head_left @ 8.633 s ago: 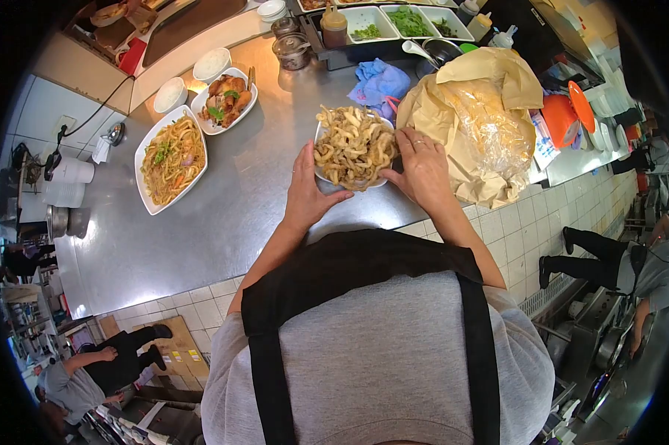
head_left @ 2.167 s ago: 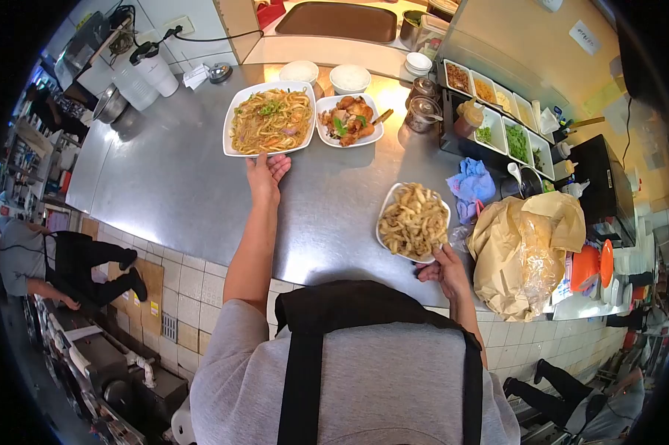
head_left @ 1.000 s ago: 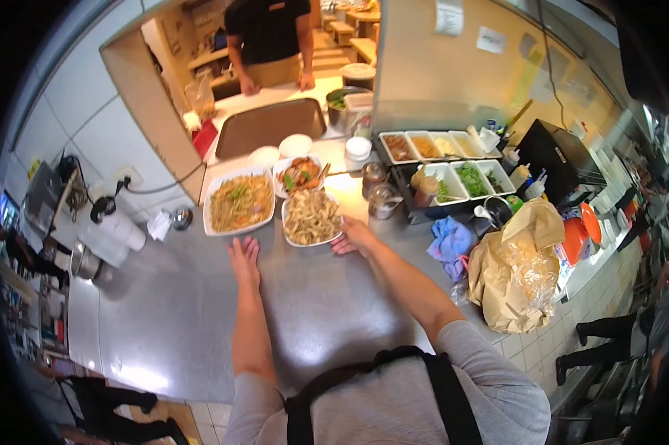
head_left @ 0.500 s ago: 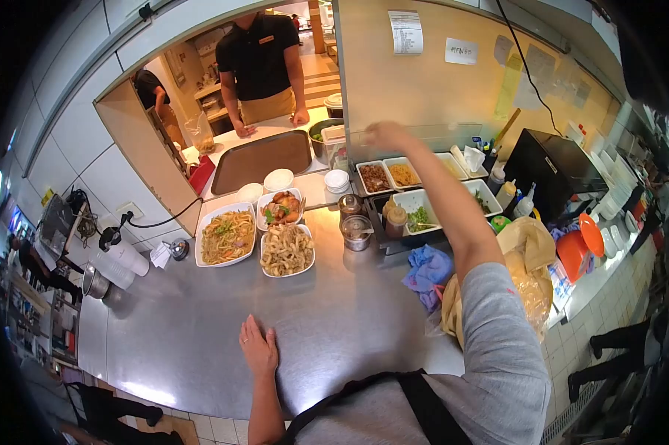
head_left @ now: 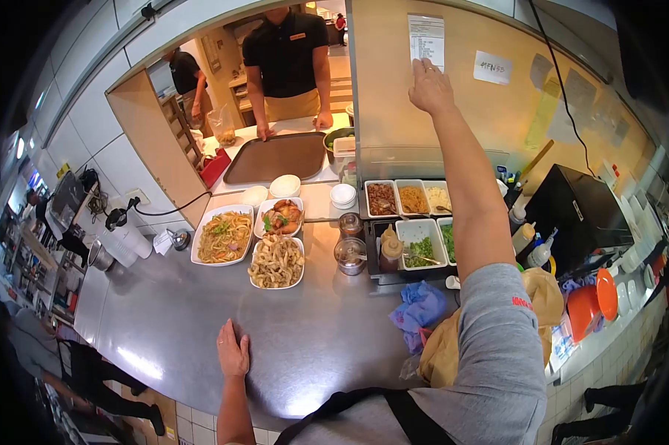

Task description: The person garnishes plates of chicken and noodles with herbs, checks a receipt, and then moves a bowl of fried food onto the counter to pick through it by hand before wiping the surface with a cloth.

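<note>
My right hand (head_left: 431,89) reaches up to the wall, its fingertips on the lower part of a printed order slip (head_left: 426,38). Its fingers look stretched out, with nothing held. Flat on the steel counter (head_left: 179,315) rests my left hand (head_left: 233,352), thumb apart from the fingers. Beyond it stand a white dish of noodles (head_left: 224,236), a dish of glazed meat pieces with green garnish (head_left: 282,217) and a dish of pale fried strips (head_left: 276,262). To their right are glass jars (head_left: 350,256).
A brown tray (head_left: 275,159) lies at the serving window, where a person in black (head_left: 286,55) stands. Topping trays (head_left: 381,199), a sauce bottle (head_left: 391,251), a blue cloth (head_left: 417,308) and a brown bag (head_left: 439,352) are on the right. A black box (head_left: 580,215) stands farther right.
My right hand has moved up and right, from above the topping trays to the order slip. My left hand stays on the counter. The view has shifted slightly.
</note>
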`<state>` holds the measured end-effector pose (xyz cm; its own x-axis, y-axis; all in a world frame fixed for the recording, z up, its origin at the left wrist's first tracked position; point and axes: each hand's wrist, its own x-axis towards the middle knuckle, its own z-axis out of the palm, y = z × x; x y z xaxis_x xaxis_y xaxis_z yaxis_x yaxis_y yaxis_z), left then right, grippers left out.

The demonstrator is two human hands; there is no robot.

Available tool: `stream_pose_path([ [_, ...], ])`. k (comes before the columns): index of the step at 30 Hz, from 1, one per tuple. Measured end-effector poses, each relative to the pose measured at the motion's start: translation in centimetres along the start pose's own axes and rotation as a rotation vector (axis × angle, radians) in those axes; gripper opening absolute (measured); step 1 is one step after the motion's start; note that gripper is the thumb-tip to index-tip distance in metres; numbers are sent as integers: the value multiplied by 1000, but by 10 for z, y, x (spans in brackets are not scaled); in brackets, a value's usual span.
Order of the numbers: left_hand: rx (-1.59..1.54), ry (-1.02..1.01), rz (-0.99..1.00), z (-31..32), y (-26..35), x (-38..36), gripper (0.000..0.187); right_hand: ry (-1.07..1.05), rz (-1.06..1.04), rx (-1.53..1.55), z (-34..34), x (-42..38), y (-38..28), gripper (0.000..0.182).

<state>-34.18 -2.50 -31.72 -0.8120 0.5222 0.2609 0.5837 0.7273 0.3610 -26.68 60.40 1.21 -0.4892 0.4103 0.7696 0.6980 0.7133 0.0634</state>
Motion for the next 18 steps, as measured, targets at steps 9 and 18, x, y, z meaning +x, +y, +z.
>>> stream_pose_path([
  [9, 47, -5, 10, 5, 1, 1, 60, 35, 15, 61, 9, 5, 6, 56],
  [18, 52, -8, 1, 4, 1, 2, 60, 7, 14, 56, 2, 9, 4, 54],
])
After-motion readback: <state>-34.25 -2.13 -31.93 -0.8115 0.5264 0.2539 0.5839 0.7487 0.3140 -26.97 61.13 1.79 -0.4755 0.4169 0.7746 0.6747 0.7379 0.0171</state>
